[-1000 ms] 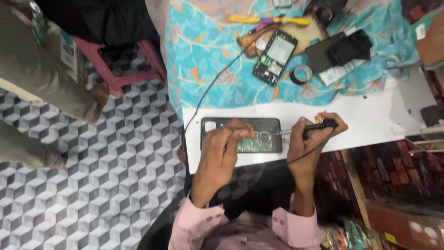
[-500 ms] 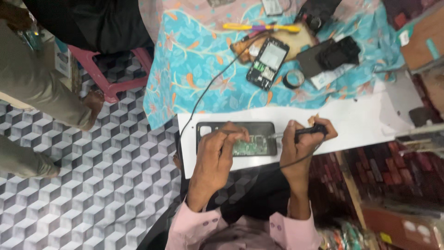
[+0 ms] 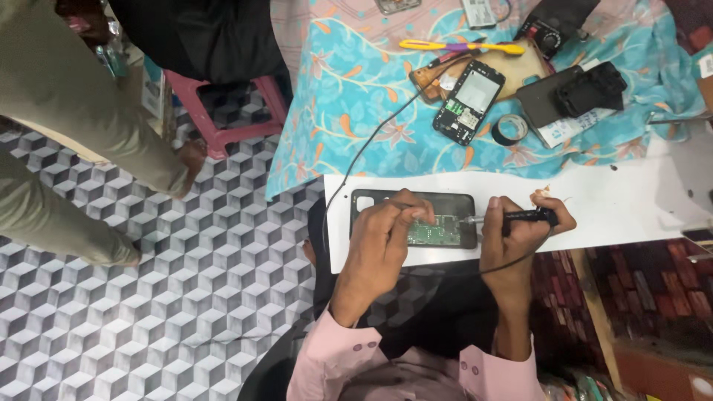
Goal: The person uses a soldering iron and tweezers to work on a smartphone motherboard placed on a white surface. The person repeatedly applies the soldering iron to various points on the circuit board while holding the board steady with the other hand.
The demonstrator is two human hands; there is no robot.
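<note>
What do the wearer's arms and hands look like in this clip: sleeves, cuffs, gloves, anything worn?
Both arms wear long pink shirt sleeves, pushed up the forearms. Each cuff has small dark buttons. The left hand and right hand are bare: no gloves, and no ring or watch shows. The view is too coarse to tell finer detail such as stitching.

Glossy black plastic phone shell (image 3: 371,202), matt white board (image 3: 631,204), soft printed turquoise cloth (image 3: 356,111).

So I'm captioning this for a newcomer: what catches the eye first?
At centre, the left hand steadies an opened phone on a white board while the right hand holds a black corded tool to its circuit board. Beyond lies a turquoise floral cloth carrying another opened phone.
</note>
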